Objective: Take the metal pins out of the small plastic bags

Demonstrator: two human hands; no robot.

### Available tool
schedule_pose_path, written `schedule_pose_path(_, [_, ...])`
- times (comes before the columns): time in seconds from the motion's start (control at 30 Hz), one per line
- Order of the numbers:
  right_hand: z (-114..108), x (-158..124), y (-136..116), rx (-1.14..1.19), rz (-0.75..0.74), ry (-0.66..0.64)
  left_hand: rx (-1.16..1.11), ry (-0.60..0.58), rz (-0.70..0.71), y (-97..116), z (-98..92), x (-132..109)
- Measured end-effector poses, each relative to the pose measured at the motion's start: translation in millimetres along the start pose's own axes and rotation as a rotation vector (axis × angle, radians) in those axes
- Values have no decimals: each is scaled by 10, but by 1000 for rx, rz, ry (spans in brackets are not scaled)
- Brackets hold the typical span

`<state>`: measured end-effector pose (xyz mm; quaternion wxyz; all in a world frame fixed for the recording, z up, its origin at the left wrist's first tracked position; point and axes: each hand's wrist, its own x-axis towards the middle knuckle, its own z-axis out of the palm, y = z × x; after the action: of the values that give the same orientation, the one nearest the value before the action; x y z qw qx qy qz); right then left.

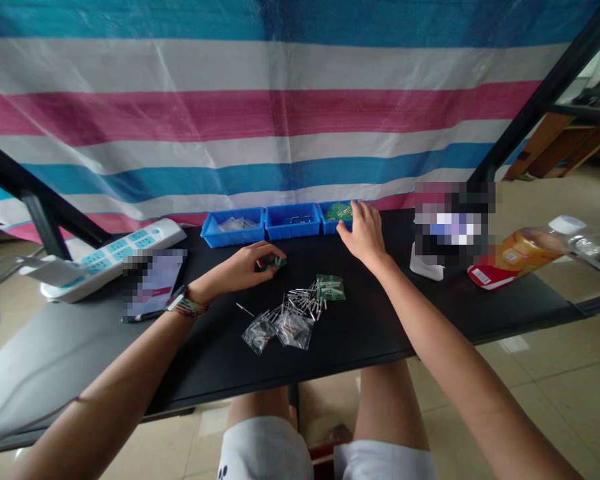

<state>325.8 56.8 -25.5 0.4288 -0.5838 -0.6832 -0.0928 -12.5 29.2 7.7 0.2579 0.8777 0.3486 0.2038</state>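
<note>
My left hand is curled with thumb and fingers around a small green bag, just above the black table; its contents are too small to make out. My right hand reaches over the right blue bin, thumb and fingers apart beside the green bags in it. Between my forearms lies a pile of metal pop rivets. A green bag touches the pile's right side, and two clear bags with small parts rest at its front.
The left blue bin contains clear bags; the middle blue bin has a few rivets. A white power strip and a phone lie left. At right are a drink bottle and a white object. A striped sheet hangs behind.
</note>
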Motion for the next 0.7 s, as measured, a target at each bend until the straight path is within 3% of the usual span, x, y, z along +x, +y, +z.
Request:
schedule_pose_path(0.13, [-93, -46, -300, 234, -131, -42, -187, 103, -58, 43, 50, 36])
schedule_pose_path(0.27, [-102, -244, -739, 602, -267, -331, -389, 160, -83, 95, 98, 64])
schedule_pose_path(0.33, [-58, -356, -902, 780, -163, -494, -462, 169, -107, 126, 122, 73])
schedule_pose_path(0.47, [22, -447, -1029, 1104, 224, -685, -588, 176, -191, 196, 194, 76])
schedule_pose_path(0.57, [19, -400, -1015, 1247, 386, -715, -572, 236, -199, 235, 248, 50])
schedule_pose_path(0.7, [-8, -324, -973, 1366, 532, -665, -253, 481, -56, 262, 236, -10])
